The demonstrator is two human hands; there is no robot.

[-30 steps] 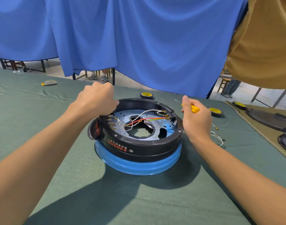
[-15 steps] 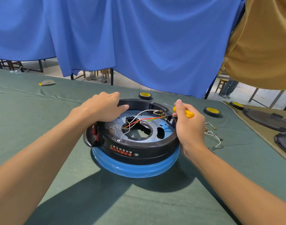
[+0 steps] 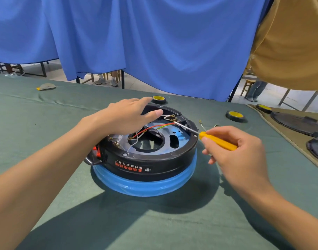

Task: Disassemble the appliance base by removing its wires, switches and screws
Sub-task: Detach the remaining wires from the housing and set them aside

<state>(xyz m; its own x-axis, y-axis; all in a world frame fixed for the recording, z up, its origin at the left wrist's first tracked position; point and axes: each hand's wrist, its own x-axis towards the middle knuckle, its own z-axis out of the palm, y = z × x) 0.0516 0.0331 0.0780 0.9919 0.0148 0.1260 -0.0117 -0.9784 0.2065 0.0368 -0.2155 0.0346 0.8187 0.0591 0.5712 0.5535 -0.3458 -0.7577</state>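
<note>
We find the appliance base (image 3: 147, 159) mid-surface (image 3: 64, 195). Left hand (image 3: 129, 114) lies flat, fingers straight, on its rim at 11 o'clock. Right hand (image 3: 234, 147) grips a yellow screwdriver (image 3: 217, 140), tip at the 1 o'clock terminals.

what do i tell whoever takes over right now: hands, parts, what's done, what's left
Left hand: open, flat on the far rim of the appliance base.
Right hand: grips the yellow screwdriver, tip at the terminals by the far right rim.
The base sits on the green cloth.
Done: a loose wire already lies on the cloth, right of the base.
Left: the red wire and white wire are attached, a rim screw is in, and what looks like the switch is on the left side.
</note>
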